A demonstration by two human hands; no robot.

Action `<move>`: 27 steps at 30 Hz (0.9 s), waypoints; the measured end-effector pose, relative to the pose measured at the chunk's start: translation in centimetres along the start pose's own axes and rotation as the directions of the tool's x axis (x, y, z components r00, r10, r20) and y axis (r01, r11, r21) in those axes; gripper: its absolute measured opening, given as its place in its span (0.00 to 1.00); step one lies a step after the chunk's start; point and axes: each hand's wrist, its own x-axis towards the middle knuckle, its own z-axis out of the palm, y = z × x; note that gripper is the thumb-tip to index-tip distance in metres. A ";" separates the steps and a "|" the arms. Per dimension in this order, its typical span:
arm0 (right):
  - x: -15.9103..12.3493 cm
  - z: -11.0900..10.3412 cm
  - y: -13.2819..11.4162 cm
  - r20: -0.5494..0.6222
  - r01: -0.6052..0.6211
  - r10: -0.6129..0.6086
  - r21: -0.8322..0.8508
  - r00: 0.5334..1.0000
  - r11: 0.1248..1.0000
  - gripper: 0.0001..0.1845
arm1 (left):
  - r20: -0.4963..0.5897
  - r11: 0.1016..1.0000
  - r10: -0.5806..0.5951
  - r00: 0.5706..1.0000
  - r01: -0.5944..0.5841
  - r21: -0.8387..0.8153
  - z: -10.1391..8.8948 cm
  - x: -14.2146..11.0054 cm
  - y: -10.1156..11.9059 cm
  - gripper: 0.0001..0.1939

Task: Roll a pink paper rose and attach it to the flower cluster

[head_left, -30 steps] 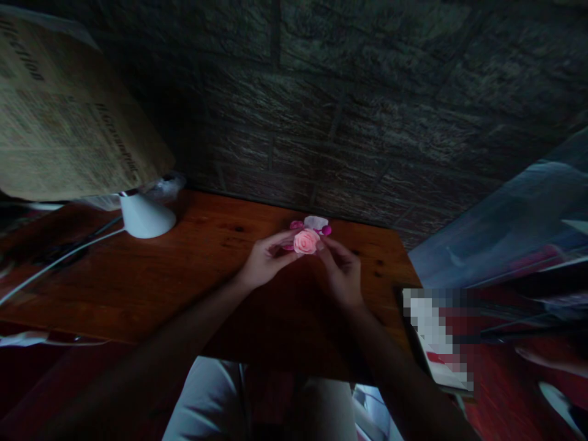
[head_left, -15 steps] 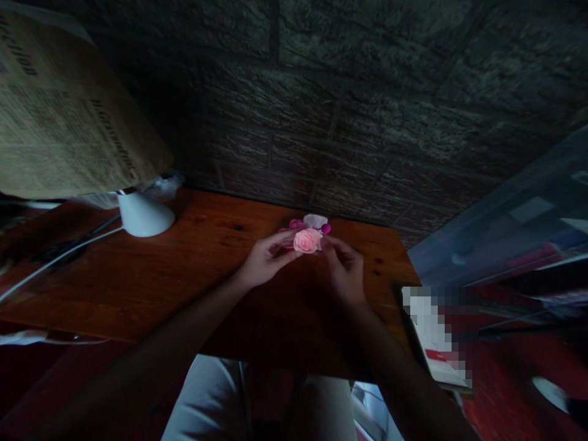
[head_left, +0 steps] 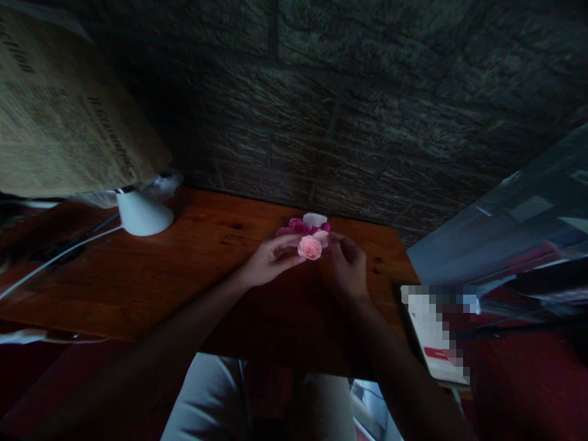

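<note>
A small pale pink rose (head_left: 310,247) sits between my two hands above the far part of a wooden table (head_left: 184,275). My left hand (head_left: 271,262) pinches the rose from the left with its fingertips. From the right, my right hand (head_left: 346,266) has its fingers curled against the same rose. Just behind the rose lie a few magenta and whitish petals or small flowers (head_left: 305,224) on the table.
A white lamp base (head_left: 142,213) with a cable (head_left: 55,260) stands at the back left, under a printed paper shade (head_left: 68,116). A dark brick wall (head_left: 367,122) rises behind. At the right are clear plastic sheets (head_left: 514,226) and a book (head_left: 434,337).
The rose has come slightly down and toward me between the fingers. More of the magenta pieces behind it are now uncovered. Both hands stay in place.
</note>
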 end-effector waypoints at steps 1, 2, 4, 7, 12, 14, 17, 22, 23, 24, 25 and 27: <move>0.1 0.0 0.1 -0.007 -0.008 0.008 0.012 1.000 1.000 0.17 | 0.011 1.000 -0.010 1.000 0.010 -0.001 0.0 0.0 0.0 0.20; 0.1 0.0 0.2 -0.016 -0.017 0.018 0.027 1.000 0.999 0.17 | 0.019 1.000 -0.018 1.000 0.018 -0.006 0.0 -0.1 0.1 0.20; 0.2 0.1 0.4 -0.031 -0.038 0.040 0.050 0.999 0.998 0.17 | 0.040 0.998 -0.047 0.998 0.048 -0.028 -0.1 -0.2 0.3 0.20; 0.3 0.2 0.6 -0.022 -0.095 0.097 0.080 0.995 0.992 0.18 | 0.047 0.988 -0.112 0.993 0.117 -0.098 -0.3 -0.2 0.6 0.20; 0.6 -0.1 1.0 0.001 -0.220 0.225 0.210 0.974 0.953 0.20 | 0.030 0.903 -0.205 0.978 0.200 -0.381 -0.8 0.0 0.6 0.22; 0.6 -0.2 0.9 -0.006 -0.213 0.220 0.227 0.975 0.950 0.18 | 0.015 0.882 -0.212 0.977 0.198 -0.429 -1.0 0.2 0.6 0.20; 0.4 0.0 0.6 -0.015 -0.152 0.160 0.232 0.987 0.961 0.16 | -0.032 0.900 -0.201 0.979 0.171 -0.400 -0.9 0.4 0.6 0.19; -0.3 0.7 -0.1 -0.002 -0.110 0.112 0.164 0.994 0.980 0.16 | -0.128 0.932 -0.182 0.975 0.129 -0.339 -0.6 0.6 0.5 0.20; -0.5 0.8 -0.2 -0.008 -0.106 0.108 0.149 0.994 0.983 0.16 | -0.149 0.940 -0.176 0.973 0.121 -0.321 -0.6 0.6 0.4 0.20; -0.6 0.9 -0.3 -0.019 -0.094 0.098 0.135 0.995 0.986 0.16 | -0.165 0.947 -0.169 0.972 0.113 -0.301 -0.6 0.5 0.4 0.20; -0.7 1.0 -0.4 -0.030 -0.077 0.081 0.116 0.996 0.990 0.16 | -0.174 0.954 -0.163 0.971 0.110 -0.278 -0.6 0.5 0.3 0.20; -0.9 1.2 -0.4 -0.048 -0.021 0.023 0.058 0.999 0.998 0.16 | -0.181 0.967 -0.152 0.972 0.109 -0.229 -0.6 0.5 0.2 0.21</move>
